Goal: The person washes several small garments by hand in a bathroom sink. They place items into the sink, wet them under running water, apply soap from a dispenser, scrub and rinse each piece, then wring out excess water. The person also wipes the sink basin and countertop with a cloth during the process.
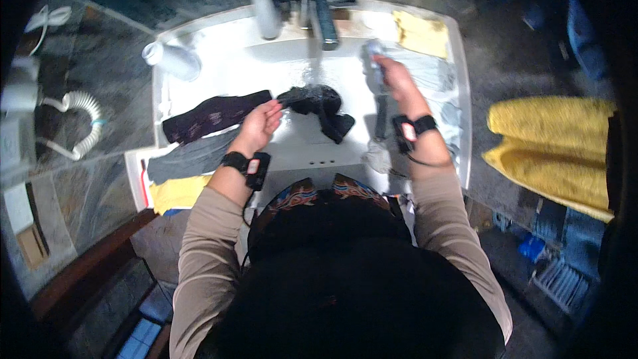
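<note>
A black wet cloth [318, 105] lies in the white sink [292, 149], bunched under water running from the dark faucet [324, 25]. My left hand [261, 125] has its fingers pinched together at the cloth's left end. Over the right side of the basin, my right hand [397, 78] is closed on a long grey cloth [381, 116]. This piece looks like a sock, though motion blurs it, and its paler lower end [377, 157] hangs near the front rim. A dark purple cloth [216, 116] is spread along the left rim, close to my left wrist.
A grey cloth [189, 161] and a yellow cloth [178, 193] cover the front left ledge. On the right ledge are another yellow cloth [422, 33] and pale grey cloths [435, 73]. Bottles stand behind [264, 10] and at left [174, 62]. Yellow towels [551, 119] hang at right.
</note>
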The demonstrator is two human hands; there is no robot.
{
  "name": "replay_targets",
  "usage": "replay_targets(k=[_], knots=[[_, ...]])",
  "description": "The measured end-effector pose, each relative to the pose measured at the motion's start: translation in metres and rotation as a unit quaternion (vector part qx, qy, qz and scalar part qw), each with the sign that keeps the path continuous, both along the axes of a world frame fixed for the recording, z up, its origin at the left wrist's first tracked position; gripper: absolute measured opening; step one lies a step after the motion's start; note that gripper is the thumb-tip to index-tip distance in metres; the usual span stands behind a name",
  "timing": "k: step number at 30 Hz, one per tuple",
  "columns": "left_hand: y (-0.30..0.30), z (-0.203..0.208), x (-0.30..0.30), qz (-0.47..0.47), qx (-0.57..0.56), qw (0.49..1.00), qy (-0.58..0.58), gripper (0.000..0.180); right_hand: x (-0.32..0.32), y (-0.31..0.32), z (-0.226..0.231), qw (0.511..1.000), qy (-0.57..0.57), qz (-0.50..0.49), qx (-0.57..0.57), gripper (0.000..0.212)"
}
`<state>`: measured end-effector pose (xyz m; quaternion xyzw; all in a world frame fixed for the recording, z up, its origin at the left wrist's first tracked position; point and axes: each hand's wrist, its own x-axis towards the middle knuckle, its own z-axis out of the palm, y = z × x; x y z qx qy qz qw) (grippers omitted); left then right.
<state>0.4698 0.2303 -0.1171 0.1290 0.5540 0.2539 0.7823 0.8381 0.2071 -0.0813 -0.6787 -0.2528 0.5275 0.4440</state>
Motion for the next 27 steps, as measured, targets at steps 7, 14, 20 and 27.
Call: replay_targets(k=[7,14,20,27], knots=[[0.0,0.006,0.015,-0.015,0.014,1.0,-0.007,0.017,-0.021,-0.042,0.11,0.958,0.256,-0.074,0.107,0.024],[0.005,0.01,0.054,-0.098,-0.102,0.96,-0.24,0.039,-0.088,-0.038,0.065,0.875,0.474,-0.091,0.026,0.021],[0.022,0.008,0.059,0.001,0.1,0.993,-0.061,0.031,-0.094,-0.021,0.027,0.904,0.423,-0.042,0.05,0.024],[0.021,0.02,0.035,-0.279,0.108,0.94,0.162,0.01,-0.065,-0.01,-0.064,0.972,-0.181,0.099,-0.116,0.047]])
